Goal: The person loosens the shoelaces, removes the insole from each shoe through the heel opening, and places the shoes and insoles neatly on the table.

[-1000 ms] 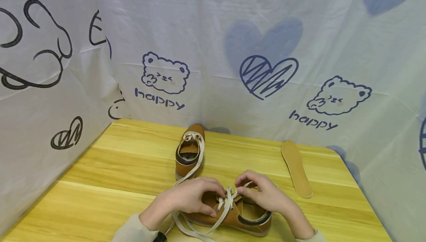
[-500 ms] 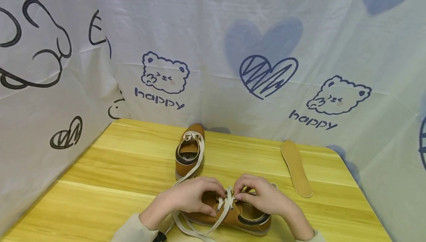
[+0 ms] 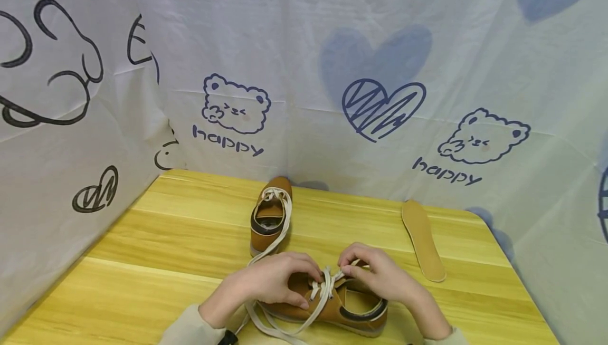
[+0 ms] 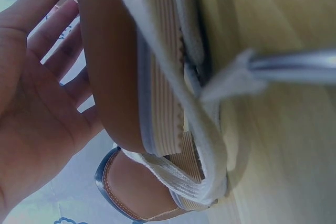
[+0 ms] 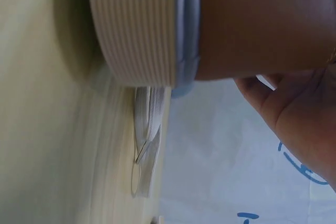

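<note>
at the bottom edge: pale l sleeve [image 3: 190, 329] & r sleeve [image 3: 446, 337], plus a small black thing [image 3: 229, 338], partly cut off, can't tell what. a loose lace loop [image 3: 273, 329] lies on the table just l of the near shoe [image 3: 334, 308], w/ a strand up over its laces.

near shoe = brown, dark collar, sole down on the table btwn both hands, toe to the l, heel to the r. l hand [image 3: 273, 279] holds it across the front: thumb on the near side of the upper, fingers over by the lacing & far side. r hand [image 3: 380, 276] is above the shoe opening, thumb & index together, pinching a white lace [image 3: 338, 276] that runs up from the eyelets.

l wrist view also has a metal lace tip [image 4: 294, 66], blurred; r wrist view has another metal-tipped lace end [image 5: 140, 152] by the sole.

farther back, far shoe [image 3: 266, 240], matching, stands toe away, its long white lace trailing over one side twd the l hand. tan insole [image 3: 424, 242] lies flat at r, apart from both shoes.

table [image 3: 166, 239] = yellow wood grain. behind it, white cloth [image 3: 304, 144] w/ blue hearts, bear faces & "happy" x2; black line drawings on the l side.
</note>
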Demonstrator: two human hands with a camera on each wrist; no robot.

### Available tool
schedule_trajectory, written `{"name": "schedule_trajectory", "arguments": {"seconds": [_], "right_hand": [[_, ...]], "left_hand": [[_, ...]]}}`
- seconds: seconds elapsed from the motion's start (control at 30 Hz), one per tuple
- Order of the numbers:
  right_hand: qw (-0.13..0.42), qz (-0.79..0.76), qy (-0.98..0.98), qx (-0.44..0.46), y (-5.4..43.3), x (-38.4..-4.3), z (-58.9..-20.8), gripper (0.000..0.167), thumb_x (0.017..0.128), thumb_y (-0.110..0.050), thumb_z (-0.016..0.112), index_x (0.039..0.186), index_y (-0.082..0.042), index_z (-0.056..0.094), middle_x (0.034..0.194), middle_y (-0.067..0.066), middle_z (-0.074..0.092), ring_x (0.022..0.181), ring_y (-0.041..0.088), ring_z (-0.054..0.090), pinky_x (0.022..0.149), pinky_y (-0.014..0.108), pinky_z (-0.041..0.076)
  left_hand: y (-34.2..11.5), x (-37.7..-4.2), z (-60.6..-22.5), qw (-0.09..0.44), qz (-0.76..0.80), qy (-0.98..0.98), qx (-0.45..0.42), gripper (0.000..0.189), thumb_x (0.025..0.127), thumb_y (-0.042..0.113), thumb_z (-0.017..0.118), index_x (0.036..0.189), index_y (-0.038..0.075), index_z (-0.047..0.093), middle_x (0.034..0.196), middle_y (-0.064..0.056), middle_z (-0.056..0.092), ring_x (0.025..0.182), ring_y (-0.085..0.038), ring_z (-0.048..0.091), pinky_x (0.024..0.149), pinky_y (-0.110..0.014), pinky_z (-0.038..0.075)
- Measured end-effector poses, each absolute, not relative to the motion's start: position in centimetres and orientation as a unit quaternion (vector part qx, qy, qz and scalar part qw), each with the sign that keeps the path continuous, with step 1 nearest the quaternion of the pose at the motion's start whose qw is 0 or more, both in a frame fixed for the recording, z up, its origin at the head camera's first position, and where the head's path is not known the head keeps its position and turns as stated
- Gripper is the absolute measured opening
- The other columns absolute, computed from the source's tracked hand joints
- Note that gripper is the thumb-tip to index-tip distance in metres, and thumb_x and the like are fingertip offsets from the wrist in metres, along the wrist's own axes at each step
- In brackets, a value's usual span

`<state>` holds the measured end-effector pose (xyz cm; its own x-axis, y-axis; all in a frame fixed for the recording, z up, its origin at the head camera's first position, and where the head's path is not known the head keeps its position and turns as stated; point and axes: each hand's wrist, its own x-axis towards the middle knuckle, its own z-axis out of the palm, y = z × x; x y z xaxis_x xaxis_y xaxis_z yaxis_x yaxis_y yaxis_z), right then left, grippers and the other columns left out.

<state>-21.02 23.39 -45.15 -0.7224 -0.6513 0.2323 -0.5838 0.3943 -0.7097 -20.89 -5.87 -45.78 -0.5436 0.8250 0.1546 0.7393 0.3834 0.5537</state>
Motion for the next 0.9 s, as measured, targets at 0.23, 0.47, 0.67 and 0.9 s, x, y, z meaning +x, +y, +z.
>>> {"name": "schedule_trajectory", "arguments": {"seconds": [0.23,0.47,0.67,0.9], "right_hand": [[0.056,-0.410,0.845,-0.340,24.1,-21.4,-45.3,0.009,0.107,-0.023,0.060,0.105,-0.020,0.068,0.113,-0.001,0.069,0.106,0.015,0.064,0.090,0.035,0.056],[0.070,-0.404,0.852,-0.325,24.7,-21.7,-45.8,0.008,0.106,-0.023,0.061,0.103,-0.020,0.068,0.110,-0.002,0.069,0.102,0.015,0.064,0.086,0.034,0.055],[0.036,-0.409,0.847,-0.338,24.7,-21.8,-45.7,0.006,0.103,-0.019,0.066,0.107,-0.018,0.071,0.108,0.000,0.070,0.101,0.014,0.066,0.087,0.036,0.058],[-0.045,-0.412,0.824,-0.386,24.2,-21.4,-45.1,0.014,0.097,-0.008,0.073,0.105,-0.020,0.074,0.105,-0.003,0.071,0.096,0.016,0.068,0.084,0.033,0.059]], "left_hand": [[-5.9,-20.9,-45.9,0.076,0.294,0.827,0.474,0.042,0.088,0.027,0.086,0.127,0.023,0.071,0.130,0.014,0.064,0.122,-0.004,0.059,0.106,-0.026,0.048],[-5.9,-21.0,-46.0,0.070,0.290,0.826,0.478,0.042,0.088,0.027,0.086,0.127,0.024,0.071,0.130,0.014,0.064,0.122,-0.004,0.059,0.106,-0.026,0.048],[-5.9,-21.1,-46.1,0.069,0.290,0.826,0.479,0.041,0.088,0.028,0.086,0.126,0.024,0.071,0.130,0.014,0.064,0.122,-0.004,0.059,0.106,-0.026,0.048],[-5.9,-21.1,-46.1,0.072,0.292,0.826,0.476,0.042,0.088,0.028,0.086,0.127,0.024,0.071,0.131,0.014,0.064,0.123,-0.004,0.059,0.106,-0.026,0.048]]}}
